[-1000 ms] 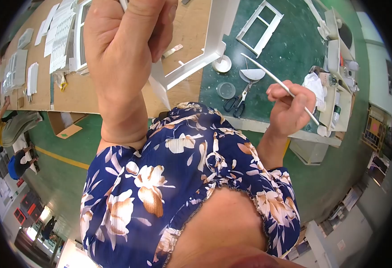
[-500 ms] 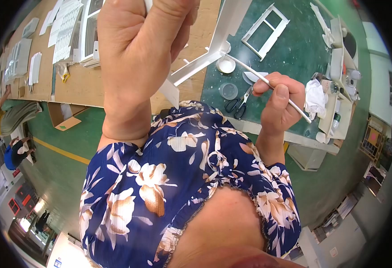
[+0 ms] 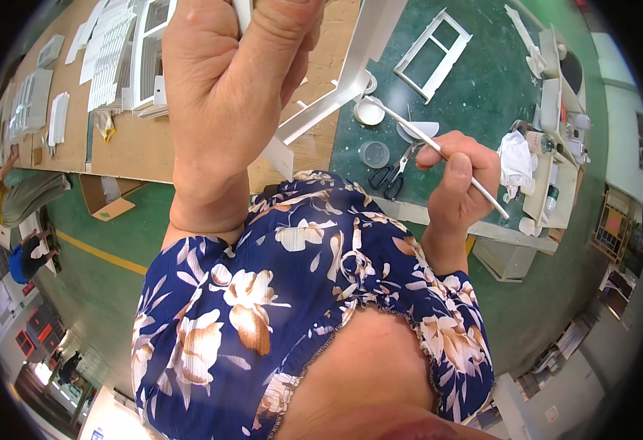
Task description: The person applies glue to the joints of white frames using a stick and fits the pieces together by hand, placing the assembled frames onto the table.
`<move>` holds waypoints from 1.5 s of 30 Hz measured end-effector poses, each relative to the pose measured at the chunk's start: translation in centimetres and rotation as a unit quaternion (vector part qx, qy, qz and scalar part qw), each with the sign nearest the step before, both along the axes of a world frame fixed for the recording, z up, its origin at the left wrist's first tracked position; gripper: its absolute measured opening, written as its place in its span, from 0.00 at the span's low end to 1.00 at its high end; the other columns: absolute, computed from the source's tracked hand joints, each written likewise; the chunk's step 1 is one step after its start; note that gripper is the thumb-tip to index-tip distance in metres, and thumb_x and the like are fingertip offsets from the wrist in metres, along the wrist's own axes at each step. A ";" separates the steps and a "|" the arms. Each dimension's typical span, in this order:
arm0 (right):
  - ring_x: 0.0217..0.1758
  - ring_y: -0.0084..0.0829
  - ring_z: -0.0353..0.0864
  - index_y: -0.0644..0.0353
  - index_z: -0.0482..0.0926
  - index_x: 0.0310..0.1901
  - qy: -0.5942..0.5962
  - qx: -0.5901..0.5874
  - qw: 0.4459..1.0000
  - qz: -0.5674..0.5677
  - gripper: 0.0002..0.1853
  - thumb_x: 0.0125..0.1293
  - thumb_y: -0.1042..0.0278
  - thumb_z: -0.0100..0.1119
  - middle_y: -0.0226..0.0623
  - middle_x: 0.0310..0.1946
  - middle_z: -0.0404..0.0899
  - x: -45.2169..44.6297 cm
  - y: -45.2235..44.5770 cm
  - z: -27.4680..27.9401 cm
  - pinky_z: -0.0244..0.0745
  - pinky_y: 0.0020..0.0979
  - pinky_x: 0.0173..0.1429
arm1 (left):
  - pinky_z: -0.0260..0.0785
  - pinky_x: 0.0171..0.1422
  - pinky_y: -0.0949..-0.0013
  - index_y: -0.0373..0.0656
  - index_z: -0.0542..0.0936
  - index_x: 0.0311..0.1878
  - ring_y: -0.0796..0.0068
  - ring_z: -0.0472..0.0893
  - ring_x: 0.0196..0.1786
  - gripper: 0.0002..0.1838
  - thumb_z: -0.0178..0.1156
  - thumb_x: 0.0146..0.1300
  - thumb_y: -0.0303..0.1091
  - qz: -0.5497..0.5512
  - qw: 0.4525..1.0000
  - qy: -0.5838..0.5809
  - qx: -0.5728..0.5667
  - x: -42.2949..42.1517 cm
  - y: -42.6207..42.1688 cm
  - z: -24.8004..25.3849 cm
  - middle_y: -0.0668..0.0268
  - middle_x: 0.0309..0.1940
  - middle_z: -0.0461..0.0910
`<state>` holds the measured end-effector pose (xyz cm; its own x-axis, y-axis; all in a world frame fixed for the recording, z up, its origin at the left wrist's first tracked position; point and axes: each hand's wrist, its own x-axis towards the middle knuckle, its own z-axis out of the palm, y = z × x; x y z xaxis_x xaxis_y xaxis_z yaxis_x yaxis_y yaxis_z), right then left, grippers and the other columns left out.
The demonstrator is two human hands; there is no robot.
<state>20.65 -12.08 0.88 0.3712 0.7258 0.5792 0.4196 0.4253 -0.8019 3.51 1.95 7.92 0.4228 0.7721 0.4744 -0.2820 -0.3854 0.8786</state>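
Pinching a slim, round white stick (image 3: 413,131) between thumb and fingers, the right hand (image 3: 468,176) stands above the near part of a green worktop (image 3: 490,81). The stick slants away from the body, and its far tip overlaps a small round white dish (image 3: 369,114); whether they touch cannot be told.

The left hand (image 3: 233,95), raised close to the camera, has its grip curled around a white edge, with the fingertips mostly hidden and cut off by the top of the view. A white angled frame (image 3: 373,37) with flat, upright sides extends from behind this hand into the space between both hands, near the stick's tip.

Below the stick lie a clear round plastic cup (image 3: 374,154) and scissors with black handles (image 3: 389,180), near a white half-round piece (image 3: 425,130). Farther off, a white rectangular frame with a crossbar (image 3: 450,66) lies flat on the green surface. A crumpled white cloth (image 3: 516,161) sits to the right of the right hand. Stacked white slatted panels (image 3: 108,73) rest on the brown board (image 3: 134,154) at left.
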 end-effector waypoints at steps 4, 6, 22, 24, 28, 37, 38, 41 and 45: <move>0.23 0.23 0.76 0.66 0.69 0.38 0.009 0.025 1.000 0.011 0.05 0.70 0.73 0.46 0.39 0.24 0.79 -0.5 0.4 0.6 0.72 0.23 0.27 | 0.48 0.16 0.83 0.36 0.73 0.45 0.89 0.60 0.14 0.14 0.49 0.72 0.39 0.003 1.000 0.001 0.004 -0.2 0.0 0.2 0.72 0.19 0.68; 0.23 0.23 0.75 0.65 0.69 0.38 0.003 0.012 1.000 0.004 0.05 0.70 0.72 0.47 0.38 0.23 0.78 -0.4 0.7 0.4 0.72 0.23 0.27 | 0.48 0.16 0.83 0.36 0.73 0.45 0.89 0.60 0.14 0.14 0.49 0.72 0.39 0.004 1.000 0.003 0.008 0.0 -0.1 0.3 0.72 0.19 0.68; 0.21 0.25 0.75 0.64 0.72 0.37 -0.016 0.014 0.999 0.028 0.03 0.67 0.73 0.51 0.38 0.22 0.78 0.3 0.8 0.0 0.70 0.25 0.25 | 0.48 0.16 0.83 0.37 0.74 0.44 0.88 0.60 0.15 0.13 0.50 0.71 0.39 0.014 0.999 0.021 0.027 0.5 -0.5 0.7 0.72 0.20 0.68; 0.21 0.26 0.74 0.64 0.72 0.37 -0.012 0.030 0.999 0.039 0.03 0.66 0.74 0.51 0.39 0.22 0.78 0.3 0.9 0.1 0.69 0.25 0.25 | 0.49 0.16 0.83 0.37 0.74 0.44 0.88 0.60 0.15 0.13 0.50 0.71 0.39 0.015 0.999 0.023 0.029 0.6 -0.5 0.7 0.72 0.20 0.68; 0.21 0.27 0.74 0.64 0.73 0.36 -0.019 0.008 0.999 0.042 0.02 0.65 0.76 0.51 0.39 0.22 0.78 0.1 1.4 -0.2 0.69 0.25 0.25 | 0.49 0.17 0.83 0.37 0.74 0.44 0.88 0.60 0.15 0.13 0.50 0.71 0.39 0.016 0.999 0.028 0.031 0.7 -0.6 0.7 0.72 0.20 0.68; 0.22 0.31 0.75 0.65 0.74 0.32 -0.054 -0.007 0.998 0.027 0.01 0.60 0.80 0.53 0.38 0.22 0.78 0.1 1.5 0.3 0.71 0.28 0.27 | 0.49 0.17 0.83 0.37 0.74 0.44 0.88 0.60 0.16 0.13 0.50 0.71 0.39 0.018 0.998 0.035 0.039 0.9 -0.7 0.8 0.72 0.20 0.68; 0.22 0.31 0.75 0.65 0.74 0.32 -0.047 -0.006 0.999 0.027 0.01 0.60 0.81 0.53 0.38 0.22 0.78 0.1 1.5 0.4 0.71 0.28 0.27 | 0.49 0.17 0.83 0.37 0.74 0.44 0.88 0.60 0.16 0.13 0.50 0.71 0.39 0.018 0.998 0.034 0.039 1.0 -0.7 0.9 0.72 0.20 0.68; 0.22 0.32 0.75 0.65 0.74 0.31 -0.043 -0.009 0.999 0.030 0.01 0.59 0.81 0.53 0.38 0.22 0.78 0.0 1.6 0.3 0.70 0.28 0.26 | 0.49 0.17 0.83 0.37 0.74 0.44 0.88 0.60 0.16 0.13 0.51 0.71 0.38 0.019 0.998 0.036 0.040 1.1 -0.8 0.9 0.72 0.20 0.68; 0.21 0.32 0.75 0.66 0.75 0.31 -0.049 -0.011 0.998 0.038 0.02 0.59 0.81 0.53 0.38 0.21 0.77 0.0 1.7 0.1 0.70 0.28 0.26 | 0.49 0.17 0.83 0.37 0.75 0.44 0.88 0.60 0.16 0.13 0.51 0.71 0.38 0.021 0.998 0.038 0.043 1.1 -0.8 0.9 0.72 0.20 0.68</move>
